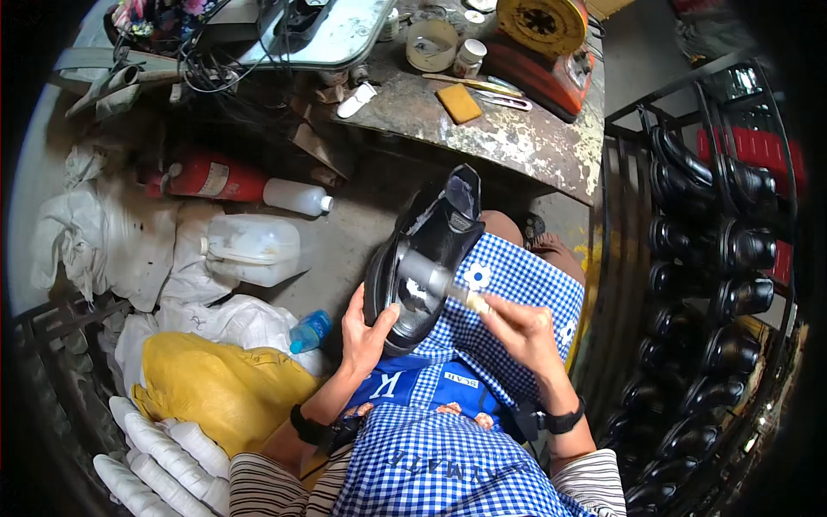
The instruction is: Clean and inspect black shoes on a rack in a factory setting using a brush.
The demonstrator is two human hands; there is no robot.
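- Shoe [436, 244], head view: black, above the checked apron [517, 277], long axis slanting from lower left to upper right.
- Left hand [366, 332], nearer: fingers gripping its lower left edge, thumb across it.
- Right hand [521, 334], lower right: fingers wrapped round a grey-headed tool [439, 280], angled leftward over the shoe's middle; contact blurred.

My feed is moderately bright across the middle, while the space beneath the counter [547, 146] sinks into shadow. I see white glare on the black shoe [441, 243] and small highlights on the glossy footwear [748, 250] at right. Motion blur smears the tool [426, 274]; the checked apron [431, 435] reads crisply. Straight edges bow toward a black rim.
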